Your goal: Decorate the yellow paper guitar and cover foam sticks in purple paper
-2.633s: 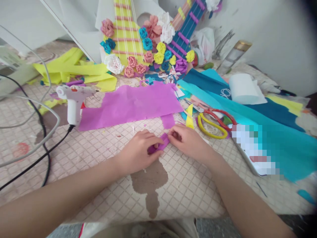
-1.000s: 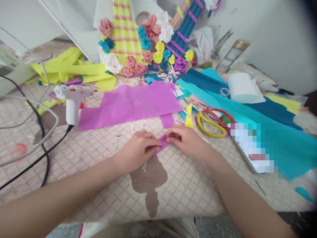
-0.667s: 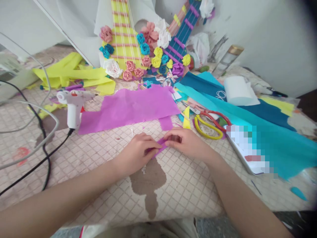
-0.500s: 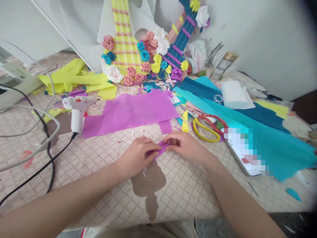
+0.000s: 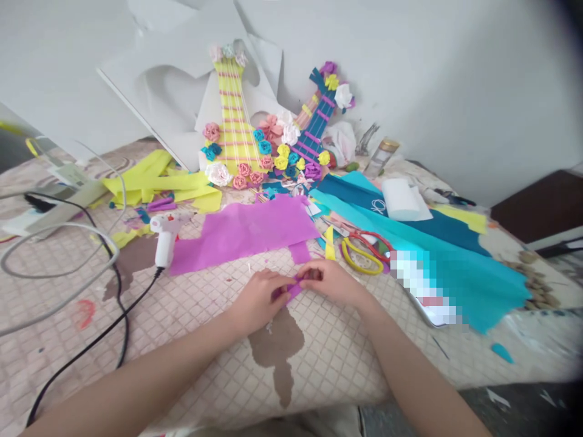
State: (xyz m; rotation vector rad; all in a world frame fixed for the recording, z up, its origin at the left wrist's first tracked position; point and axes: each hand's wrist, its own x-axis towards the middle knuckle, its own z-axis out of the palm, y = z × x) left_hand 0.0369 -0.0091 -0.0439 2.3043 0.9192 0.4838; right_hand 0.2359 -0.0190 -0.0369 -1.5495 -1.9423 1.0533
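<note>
Between my two hands is a small strip of purple crepe paper (image 5: pixel 295 291), partly hidden by the fingers. My left hand (image 5: pixel 264 297) pinches its left end, and my right hand (image 5: pixel 330 280) pinches the upper right end, with the fingertips almost meeting. Just beyond them lies a large sheet of purple crepe paper (image 5: pixel 255 227), with a smaller purple piece (image 5: pixel 299 253) at its lower right. To the right of my right hand are scissors with yellow handles (image 5: pixel 362 258) and another pair with red handles (image 5: pixel 376 241).
A white glue gun (image 5: pixel 164 240) stands at the left, its black cord (image 5: pixel 98 340) running across the table. Paper-flower guitars, one yellow (image 5: pixel 234 121) and one blue (image 5: pixel 319 124), lean at the back. Teal crepe paper (image 5: pixel 455 267), a phone (image 5: pixel 423 291) and a white roll (image 5: pixel 401 199) occupy the right.
The view has tilted up, showing more of the wall and guitars. Both hands keep their pinch on the purple strip, with the fingertips slightly closer together.
</note>
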